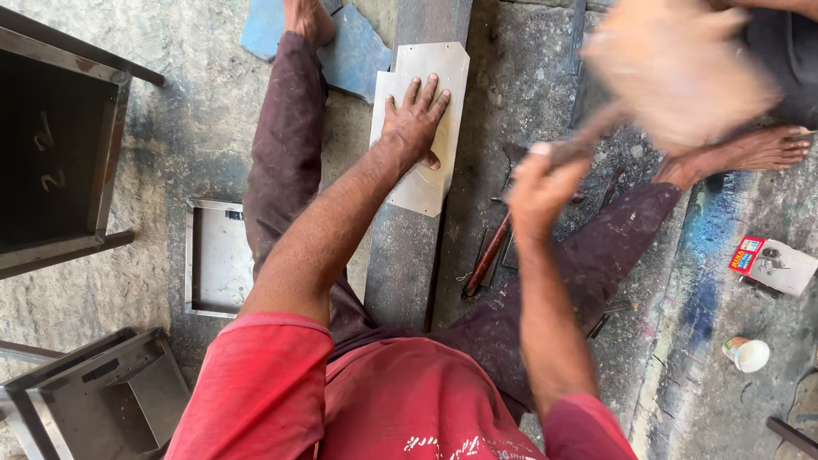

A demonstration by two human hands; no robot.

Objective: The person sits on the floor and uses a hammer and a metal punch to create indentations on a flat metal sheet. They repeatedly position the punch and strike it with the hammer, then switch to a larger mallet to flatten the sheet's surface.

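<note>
My left hand lies flat, fingers spread, on a thin metal sheet with clipped corners. The sheet rests on a long steel beam that runs between my legs on the concrete floor. My right hand is raised and closed around the handle of a wooden mallet. The mallet head is motion-blurred high at the upper right, well above the sheet.
A shallow metal tray lies left of my leg. Dark metal box frames stand at far left, with another one at lower left. A red-handled tool and scrap lie right of the beam. A paper cup and a small packet sit at right.
</note>
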